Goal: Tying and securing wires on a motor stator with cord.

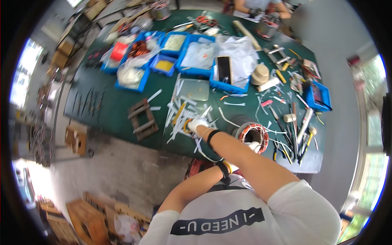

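Note:
My right forearm crosses over my left arm. My right hand (pixel 199 123), in a white glove, is among a pile of white insulating strips (pixel 178 130). Its fingers look bunched, and an orange-yellow loop (pixel 187 125) sits right beside them; what they hold is unclear. My left hand (pixel 255 146), gloved too, rests at the near rim of a motor stator (pixel 241 130), whose end shows a ring of red-orange windings laced with white cord. My right forearm covers much of the left hand, so its grip is hidden. White lengths of sleeving trail beside the stator.
A wooden frame (pixel 143 118) lies left of the strips. Blue bins (pixel 196 70) of parts line the far side, a phone (pixel 224 69) on one. Pliers, rods and a mallet (pixel 312 130) lie at the right. Across the table, a person's gloved hands (pixel 256 13) work at another stator (pixel 268 26).

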Tool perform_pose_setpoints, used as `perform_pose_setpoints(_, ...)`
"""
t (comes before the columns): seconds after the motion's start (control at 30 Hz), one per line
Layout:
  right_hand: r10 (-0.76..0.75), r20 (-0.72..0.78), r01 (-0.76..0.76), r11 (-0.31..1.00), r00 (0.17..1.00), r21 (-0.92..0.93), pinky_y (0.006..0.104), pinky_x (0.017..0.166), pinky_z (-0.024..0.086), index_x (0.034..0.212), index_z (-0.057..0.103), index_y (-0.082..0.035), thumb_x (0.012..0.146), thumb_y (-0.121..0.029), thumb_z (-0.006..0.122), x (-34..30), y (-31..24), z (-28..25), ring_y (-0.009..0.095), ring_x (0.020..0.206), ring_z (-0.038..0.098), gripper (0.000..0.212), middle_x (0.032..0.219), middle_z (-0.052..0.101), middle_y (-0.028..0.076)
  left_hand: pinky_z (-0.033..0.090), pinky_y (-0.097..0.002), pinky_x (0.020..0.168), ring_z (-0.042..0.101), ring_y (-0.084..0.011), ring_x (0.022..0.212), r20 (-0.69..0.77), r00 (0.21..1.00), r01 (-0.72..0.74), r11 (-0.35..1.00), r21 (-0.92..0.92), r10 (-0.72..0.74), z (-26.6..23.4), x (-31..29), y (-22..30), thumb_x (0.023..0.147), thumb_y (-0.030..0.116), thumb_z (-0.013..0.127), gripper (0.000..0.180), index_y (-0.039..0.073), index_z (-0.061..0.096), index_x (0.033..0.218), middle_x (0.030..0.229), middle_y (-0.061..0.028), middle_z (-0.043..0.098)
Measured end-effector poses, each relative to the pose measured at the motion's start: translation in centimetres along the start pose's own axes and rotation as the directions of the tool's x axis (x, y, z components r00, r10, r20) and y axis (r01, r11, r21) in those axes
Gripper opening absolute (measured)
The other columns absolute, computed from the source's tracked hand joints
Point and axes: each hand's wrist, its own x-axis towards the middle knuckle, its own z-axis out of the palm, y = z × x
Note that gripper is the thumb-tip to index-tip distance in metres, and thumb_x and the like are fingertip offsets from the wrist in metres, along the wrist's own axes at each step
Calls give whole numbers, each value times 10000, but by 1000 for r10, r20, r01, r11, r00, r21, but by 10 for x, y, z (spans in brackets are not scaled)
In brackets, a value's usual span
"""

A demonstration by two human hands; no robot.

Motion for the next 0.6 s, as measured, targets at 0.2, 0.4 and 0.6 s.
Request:
perform_pose_setpoints(0.2, 136, -125, -139, 990, 983, -13, 410, 844, 542, 1239, 518, 63, 838, -405, 686, -22, -9, 18, 326, 1010, 673, 639, 1110, 675, 204, 525, -446, 684, 669, -340, 798, -191, 960, 154, 958, -241, -202, -47, 0, 22, 948, 266, 553, 189, 127, 659, 1020, 880, -133, 685)
perform_pose_setpoints(0.4, 371, -181, -323, 914, 911, 247, 405, 823, 536, 1230, 441, 28, 817, -270, 692, -4, -19, 19, 348, 999, 676, 568, 1062, 675, 216, 542, -428, 704, 680, -333, 796, -316, 931, 78, 945, -317, -183, -53, -1, 20, 935, 252, 586, 196, 105, 675, 1032, 877, -111, 701)
perform_pose_setpoints(0.6, 297, 110, -306, 768, 949, 562, 364, 676, 520, 1067, 614, -57, 913, -257, 541, -8, -37, -37, 232, 680, 618, 263, 877, 669, 107, 474, -389, 876, 587, -264, 1055, 80, 976, 217, 887, -407, -202, -5, -39, -27, 973, 369, 521, 371, 96, 545, 1224, 1160, -117, 617)
